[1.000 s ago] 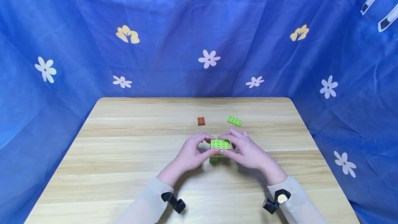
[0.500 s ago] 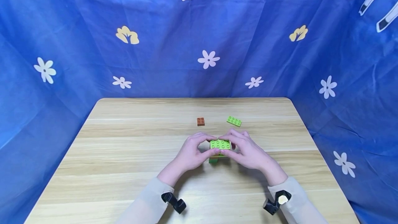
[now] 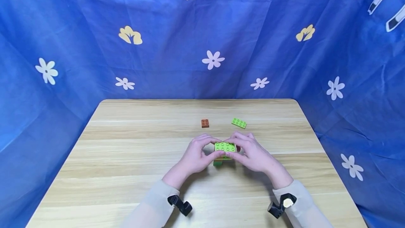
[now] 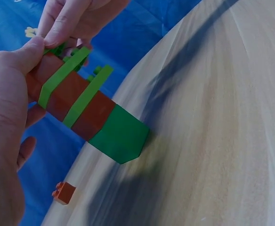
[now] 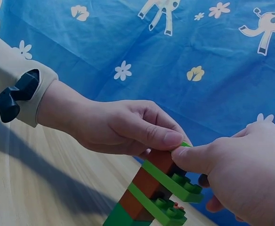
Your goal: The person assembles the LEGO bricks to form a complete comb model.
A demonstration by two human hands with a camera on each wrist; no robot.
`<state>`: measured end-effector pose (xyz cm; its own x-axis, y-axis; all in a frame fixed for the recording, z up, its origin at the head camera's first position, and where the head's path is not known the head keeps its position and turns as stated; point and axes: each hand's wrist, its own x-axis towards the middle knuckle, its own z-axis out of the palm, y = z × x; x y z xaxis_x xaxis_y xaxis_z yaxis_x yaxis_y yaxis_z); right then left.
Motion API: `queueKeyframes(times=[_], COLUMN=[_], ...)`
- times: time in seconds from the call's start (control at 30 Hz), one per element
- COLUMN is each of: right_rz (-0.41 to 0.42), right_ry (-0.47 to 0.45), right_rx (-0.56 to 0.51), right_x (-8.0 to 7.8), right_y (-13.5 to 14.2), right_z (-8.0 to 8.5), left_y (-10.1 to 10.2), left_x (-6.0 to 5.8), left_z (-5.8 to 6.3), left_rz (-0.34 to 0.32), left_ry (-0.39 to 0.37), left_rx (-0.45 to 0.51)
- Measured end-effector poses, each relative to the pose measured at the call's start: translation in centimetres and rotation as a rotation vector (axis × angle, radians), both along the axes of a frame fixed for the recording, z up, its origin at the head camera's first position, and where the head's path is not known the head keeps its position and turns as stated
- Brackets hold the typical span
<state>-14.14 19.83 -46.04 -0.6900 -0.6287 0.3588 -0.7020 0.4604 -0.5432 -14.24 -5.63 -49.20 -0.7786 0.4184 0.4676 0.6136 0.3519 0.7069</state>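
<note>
A tower of toy building bricks (image 4: 76, 96) stands near the middle of the table, with a dark green brick (image 4: 120, 135) at its foot. Above that, brown bricks alternate with light green plates that jut out to one side. A studded light green plate (image 3: 225, 146) forms the top. My left hand (image 3: 197, 156) pinches this plate from the left, thumb at the near edge and fingers at the far edge. From the right my right hand (image 3: 250, 152) pinches it the same way. Both thumbs meet at the front, partly covering the upper tower.
Beyond the hands, a loose brown brick (image 3: 205, 124) lies on the wooden table (image 3: 126, 157). To its right is a loose light green plate (image 3: 239, 123), just past the right hand. A blue patterned curtain (image 3: 177, 45) hangs behind the table and along its sides.
</note>
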Motion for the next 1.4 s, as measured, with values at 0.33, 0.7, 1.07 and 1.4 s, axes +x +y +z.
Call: queueKeyframes(times=[0.33, 0.7, 1.07, 1.4], right_rz=[-0.005, -0.008, -0.012, -0.014], right_ry=[-0.014, -0.005, -0.015, -0.020], right_rx=[0.008, 0.007, 0.001, -0.010], right_x=[0.1, 0.0, 0.2, 0.2], right_y=[0.0, 0.1, 0.1, 0.0], right_z=[0.1, 0.0, -0.6, -0.5], left_y=[0.3, 0.6, 0.4, 0.2], left_x=[0.1, 0.2, 0.4, 0.3], left_z=[-0.5, -1.1, -0.8, -0.8], left_rz=[-0.017, -0.018, -0.002, 0.017], left_ry=[-0.013, -0.077, -0.067, -0.048], left_rx=[0.065, 0.129, 0.080, 0.056])
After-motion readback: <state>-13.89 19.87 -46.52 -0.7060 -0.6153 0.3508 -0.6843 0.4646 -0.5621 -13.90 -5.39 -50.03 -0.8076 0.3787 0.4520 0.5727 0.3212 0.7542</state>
